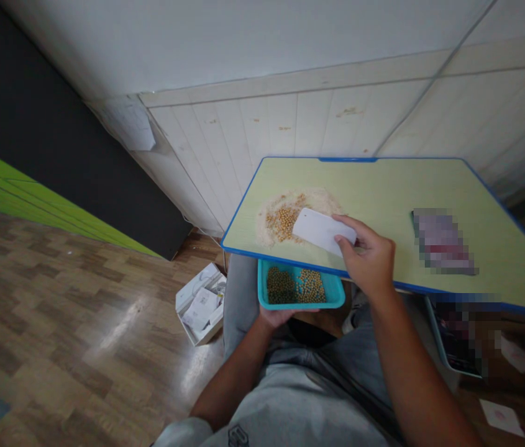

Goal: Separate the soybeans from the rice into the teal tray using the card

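My right hand [371, 251] grips a thin white card [320, 230] between thumb and fingers. The card is tilted over the table, its far left edge beside a pile of round tan beans [284, 222] that look like soybeans. Pale powder or fine crumbs [325, 197] lie spread around the pile. Below the table's front edge, my left hand [277, 315] supports a turquoise plastic tray [302, 305] from beneath, its fingers mostly hidden. Two groups of similar beans sit in the tray, the left one [281, 285] darker than the right one [312, 285].
The pale-yellow table [383, 192] has a blue rim and stands against a white panelled wall [318, 121]. A blurred-out packet [442, 242] lies on its right side. An open white box [201, 304] with papers stands on the wooden floor [104, 323].
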Demonstrator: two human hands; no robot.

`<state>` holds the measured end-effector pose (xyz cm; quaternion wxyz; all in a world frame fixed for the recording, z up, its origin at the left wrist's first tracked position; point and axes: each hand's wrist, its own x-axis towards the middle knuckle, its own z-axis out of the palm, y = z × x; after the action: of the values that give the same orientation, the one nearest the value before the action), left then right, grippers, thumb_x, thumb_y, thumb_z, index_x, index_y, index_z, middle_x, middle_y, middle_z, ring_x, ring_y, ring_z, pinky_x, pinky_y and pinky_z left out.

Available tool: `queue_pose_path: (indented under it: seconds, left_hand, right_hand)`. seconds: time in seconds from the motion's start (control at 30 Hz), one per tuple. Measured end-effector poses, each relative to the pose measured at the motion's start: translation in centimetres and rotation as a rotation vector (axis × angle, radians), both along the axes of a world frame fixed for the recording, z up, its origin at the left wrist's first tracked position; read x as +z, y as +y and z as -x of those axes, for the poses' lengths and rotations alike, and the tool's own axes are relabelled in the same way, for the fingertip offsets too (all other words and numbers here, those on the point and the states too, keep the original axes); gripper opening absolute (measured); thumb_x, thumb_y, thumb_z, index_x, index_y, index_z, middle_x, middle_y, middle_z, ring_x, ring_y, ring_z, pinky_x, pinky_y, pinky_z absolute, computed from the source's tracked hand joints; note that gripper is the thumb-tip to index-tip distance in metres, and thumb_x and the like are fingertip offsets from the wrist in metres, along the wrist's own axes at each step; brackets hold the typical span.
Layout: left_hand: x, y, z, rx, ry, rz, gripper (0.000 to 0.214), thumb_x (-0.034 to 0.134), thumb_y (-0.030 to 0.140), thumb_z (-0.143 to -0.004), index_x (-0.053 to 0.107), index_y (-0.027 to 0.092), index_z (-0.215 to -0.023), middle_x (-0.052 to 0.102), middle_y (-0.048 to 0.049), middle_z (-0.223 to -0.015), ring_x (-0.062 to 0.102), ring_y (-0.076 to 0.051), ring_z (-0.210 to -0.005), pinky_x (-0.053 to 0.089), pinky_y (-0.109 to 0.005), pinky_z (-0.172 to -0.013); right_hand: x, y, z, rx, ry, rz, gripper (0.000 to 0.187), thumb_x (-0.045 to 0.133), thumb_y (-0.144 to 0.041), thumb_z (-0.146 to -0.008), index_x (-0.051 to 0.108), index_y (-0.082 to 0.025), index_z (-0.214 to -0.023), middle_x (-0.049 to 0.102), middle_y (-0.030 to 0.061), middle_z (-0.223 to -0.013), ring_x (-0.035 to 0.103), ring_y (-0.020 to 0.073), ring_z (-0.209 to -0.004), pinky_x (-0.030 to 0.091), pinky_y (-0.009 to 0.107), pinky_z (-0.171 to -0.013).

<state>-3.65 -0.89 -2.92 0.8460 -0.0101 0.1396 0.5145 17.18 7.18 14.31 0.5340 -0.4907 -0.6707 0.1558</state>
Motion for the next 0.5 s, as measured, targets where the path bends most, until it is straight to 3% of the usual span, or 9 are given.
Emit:
queue_pose_path:
  seconds: [0.2,0.5]
  left_hand:
    - [0.25,-0.15,0.05,0.005,0.027,-0.007,0.067,0.031,0.059,-0.11,0.041,0.037,-0.172,0.04,-0.01,-0.182,0.027,-0.05,-0.169,0.01,-0.092,-0.127]
    - [0.1,0.08,-0.04,-0.026,-0.008,-0.071,0.073,0.027,0.065,-0.108,0.034,0.037,-0.175,0.028,-0.0099,-0.186,0.021,-0.051,-0.171,0.002,-0.092,-0.127]
  right_hand:
    - [-0.29,0.25,-0.03,-0.012,0.034,0.013,0.04,0.069,-0.023,-0.09,0.085,-0.026,-0.126,0.088,0.0055,-0.117,0.076,0.0207,-0.074,0.062,0.039,-0.074]
    - [0.2,-0.12,0.21,0.071,0.036,0.024,0.037,0.07,-0.023,-0.09,0.086,-0.027,-0.123,0.087,0.0058,-0.121,0.083,0.0259,-0.096,0.066,0.041,-0.081]
